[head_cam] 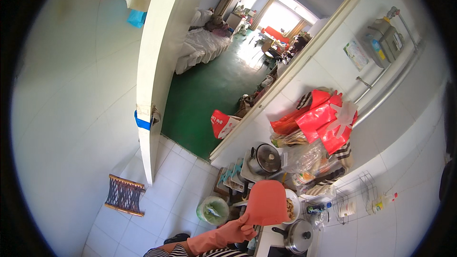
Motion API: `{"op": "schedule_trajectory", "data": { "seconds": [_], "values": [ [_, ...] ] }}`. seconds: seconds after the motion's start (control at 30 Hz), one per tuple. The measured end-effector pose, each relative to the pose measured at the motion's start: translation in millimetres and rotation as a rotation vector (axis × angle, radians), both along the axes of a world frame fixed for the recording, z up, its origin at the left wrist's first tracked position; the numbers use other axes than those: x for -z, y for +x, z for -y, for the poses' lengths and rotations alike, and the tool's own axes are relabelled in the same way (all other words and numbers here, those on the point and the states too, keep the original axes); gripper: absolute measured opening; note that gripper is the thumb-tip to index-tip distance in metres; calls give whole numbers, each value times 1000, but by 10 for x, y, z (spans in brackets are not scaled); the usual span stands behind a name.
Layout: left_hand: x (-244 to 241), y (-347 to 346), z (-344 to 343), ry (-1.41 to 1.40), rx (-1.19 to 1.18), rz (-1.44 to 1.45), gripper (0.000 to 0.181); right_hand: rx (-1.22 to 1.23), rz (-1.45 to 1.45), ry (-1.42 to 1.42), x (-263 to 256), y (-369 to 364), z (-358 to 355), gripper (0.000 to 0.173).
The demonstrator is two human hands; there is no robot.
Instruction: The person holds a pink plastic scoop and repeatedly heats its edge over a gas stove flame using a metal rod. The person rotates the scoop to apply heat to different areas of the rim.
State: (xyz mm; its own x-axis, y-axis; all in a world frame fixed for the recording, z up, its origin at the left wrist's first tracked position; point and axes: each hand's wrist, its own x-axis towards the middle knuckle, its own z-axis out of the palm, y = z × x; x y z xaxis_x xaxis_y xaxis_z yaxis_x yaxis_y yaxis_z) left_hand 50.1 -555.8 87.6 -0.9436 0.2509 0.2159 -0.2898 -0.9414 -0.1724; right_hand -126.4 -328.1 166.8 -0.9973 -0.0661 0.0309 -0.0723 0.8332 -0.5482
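My left hand (234,230), in a pink rubber glove, comes in from the bottom edge and grips a pink plastic scoop (267,200) by its near corner. The scoop is held up over the counter and covers part of a white bowl (297,197) with brown pieces of food in it. Close to the scoop's right lower side sits a lidded metal pan (300,235) with a black handle. A steel pot (266,159) with a glass lid stands beyond the scoop. My right hand is out of view.
A bin with a green liner (213,210) stands on the tiled floor (178,185). Further left is a small folding stool (124,195). The door (145,150) stands ajar. Red bags (321,117) hang on the wall above a wire rack (341,200) with bottles.
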Motion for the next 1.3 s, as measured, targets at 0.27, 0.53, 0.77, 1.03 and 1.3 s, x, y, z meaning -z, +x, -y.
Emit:
{"op": "schedule_trajectory", "data": {
  "seconds": [0.27,0.53,0.77,1.03,1.3],
  "values": [
    [45,-19,-46,24,17,-27,39,-5,16,7,46,5,28,25],
    [-4,-69,-81,1,114,68,41,25,34,-36,54,17,5,25],
    [35,-40,-131,73,222,38,44,21,42,-28,64,-32,-1,25],
    [41,52,-60,34,165,32,44,24,48,-17,117,28,33,25],
    [66,-5,-21,22,199,38,38,90,31,-80,136,131,-100,25]
  ]
}}
